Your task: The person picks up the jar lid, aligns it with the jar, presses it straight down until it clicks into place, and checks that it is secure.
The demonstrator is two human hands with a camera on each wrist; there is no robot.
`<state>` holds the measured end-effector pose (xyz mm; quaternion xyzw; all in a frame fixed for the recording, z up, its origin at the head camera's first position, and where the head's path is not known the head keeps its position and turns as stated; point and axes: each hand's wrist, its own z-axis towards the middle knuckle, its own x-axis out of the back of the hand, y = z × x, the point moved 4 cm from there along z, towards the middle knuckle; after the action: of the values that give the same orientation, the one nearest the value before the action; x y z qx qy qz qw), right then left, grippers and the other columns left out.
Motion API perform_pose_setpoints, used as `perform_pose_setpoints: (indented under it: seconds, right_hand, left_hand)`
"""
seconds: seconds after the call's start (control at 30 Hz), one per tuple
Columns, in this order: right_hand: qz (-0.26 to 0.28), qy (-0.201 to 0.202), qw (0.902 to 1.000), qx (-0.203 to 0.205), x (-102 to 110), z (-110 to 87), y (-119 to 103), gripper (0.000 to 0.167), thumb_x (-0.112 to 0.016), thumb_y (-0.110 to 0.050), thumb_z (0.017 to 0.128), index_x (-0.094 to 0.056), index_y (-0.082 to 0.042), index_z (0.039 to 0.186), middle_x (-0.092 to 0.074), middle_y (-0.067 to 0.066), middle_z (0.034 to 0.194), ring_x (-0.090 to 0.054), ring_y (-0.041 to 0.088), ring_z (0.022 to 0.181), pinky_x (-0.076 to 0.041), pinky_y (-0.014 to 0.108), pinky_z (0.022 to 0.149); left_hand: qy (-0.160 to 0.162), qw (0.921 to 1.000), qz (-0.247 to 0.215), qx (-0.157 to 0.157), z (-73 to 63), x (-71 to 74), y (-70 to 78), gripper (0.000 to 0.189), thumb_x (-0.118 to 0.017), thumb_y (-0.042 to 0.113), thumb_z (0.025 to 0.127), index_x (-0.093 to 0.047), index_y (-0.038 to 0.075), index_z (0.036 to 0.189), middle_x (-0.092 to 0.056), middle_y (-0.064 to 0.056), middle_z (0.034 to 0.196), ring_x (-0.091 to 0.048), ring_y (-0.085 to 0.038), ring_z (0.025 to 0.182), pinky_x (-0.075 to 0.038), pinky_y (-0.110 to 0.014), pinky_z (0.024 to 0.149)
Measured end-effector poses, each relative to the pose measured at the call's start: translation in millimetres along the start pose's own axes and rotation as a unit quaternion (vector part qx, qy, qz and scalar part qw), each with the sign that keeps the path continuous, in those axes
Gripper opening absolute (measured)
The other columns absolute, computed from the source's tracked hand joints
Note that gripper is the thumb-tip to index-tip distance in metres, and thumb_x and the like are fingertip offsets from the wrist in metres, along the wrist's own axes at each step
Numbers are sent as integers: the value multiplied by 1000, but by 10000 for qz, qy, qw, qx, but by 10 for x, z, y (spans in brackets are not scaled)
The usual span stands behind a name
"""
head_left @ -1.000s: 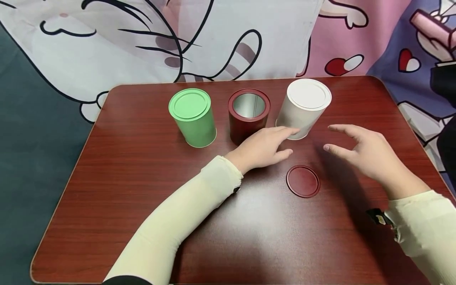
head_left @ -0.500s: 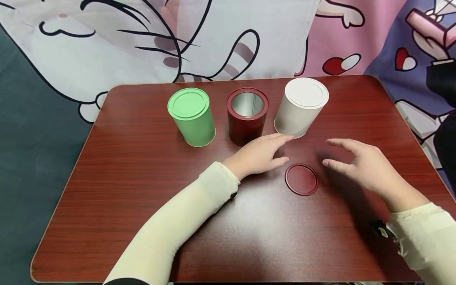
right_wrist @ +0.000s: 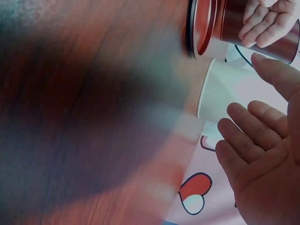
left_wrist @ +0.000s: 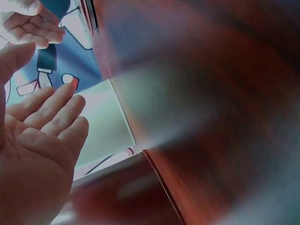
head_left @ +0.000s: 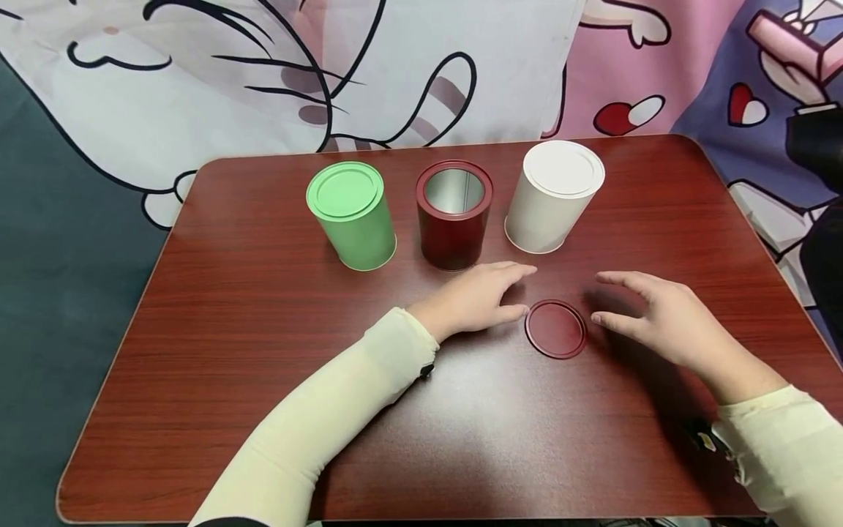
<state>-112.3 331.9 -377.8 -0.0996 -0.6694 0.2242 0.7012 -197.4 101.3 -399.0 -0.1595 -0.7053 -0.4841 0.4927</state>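
A round dark red lid (head_left: pixel 556 329) lies on the table between my two hands. My left hand (head_left: pixel 477 296) hovers at the lid's left side, thumb tip right at its rim, fingers extended and holding nothing. To the lid's right is my right hand (head_left: pixel 665 318), its fingers also extended and grasping nothing. In the right wrist view its palm faces inward, and the lid (right_wrist: pixel 203 28) shows at the top. Behind the left hand stands an uncovered dark red can (head_left: pixel 454 234), its shiny metal inside visible through the top.
A green can (head_left: pixel 356 227) with its lid on stands left of the red can. A white lidded can (head_left: pixel 549 208) stands to the right. All are near the back of the brown wooden table (head_left: pixel 217 366). A cartoon-printed cloth (head_left: pixel 514 66) hangs behind.
Both hands have moved back from the cans toward the person and lowered to either side of the lid. The cans and lid stay where they were.
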Motion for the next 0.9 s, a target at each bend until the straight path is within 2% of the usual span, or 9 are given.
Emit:
perform_pose_setpoints:
  seconds: [0.23, 0.5, 0.7, 0.9]
  right_hand:
    - [21, -98, 9999, 11, -21, -20, -3, 60, -87, -27, 79, -64, -7, 131, -67, 20, 124, -59, 44, 117, -45, 58, 92]
    - [42, -145, 9998, 122, -75, -42, -23, 60, -88, -27, 78, -65, -8, 130, -68, 18, 123, -61, 41, 115, -46, 57, 91]
    - [30, -220, 9996, 194, -141, -51, -18, 62, -88, -28, 78, -64, -6, 131, -68, 19, 122, -62, 41, 114, -47, 59, 91]
    - [16, -249, 9994, 242, -171, -74, -28, 61, -88, -27, 78, -64, -6, 130, -69, 17, 122, -63, 39, 115, -47, 57, 93]
  left_hand:
    - [-47, 10000, -16, -64, 11, -32, 28, 61, -65, 31, 97, -45, 11, 151, -51, -2, 148, -45, -10, 137, -30, -18, 114]
    - [-273, 9995, 35, -143, 51, -110, 64, 62, -66, 32, 97, -45, 9, 150, -53, -2, 146, -47, -10, 135, -30, -17, 113]
    - [-278, 9995, 55, -115, 56, -122, 68, 63, -68, 33, 96, -46, 9, 150, -55, -2, 144, -49, -10, 133, -32, -18, 113]
    - [-447, 9988, 176, -44, 68, -160, 72, 65, -68, 32, 95, -45, 8, 151, -51, -3, 149, -45, -12, 138, -28, -18, 115]
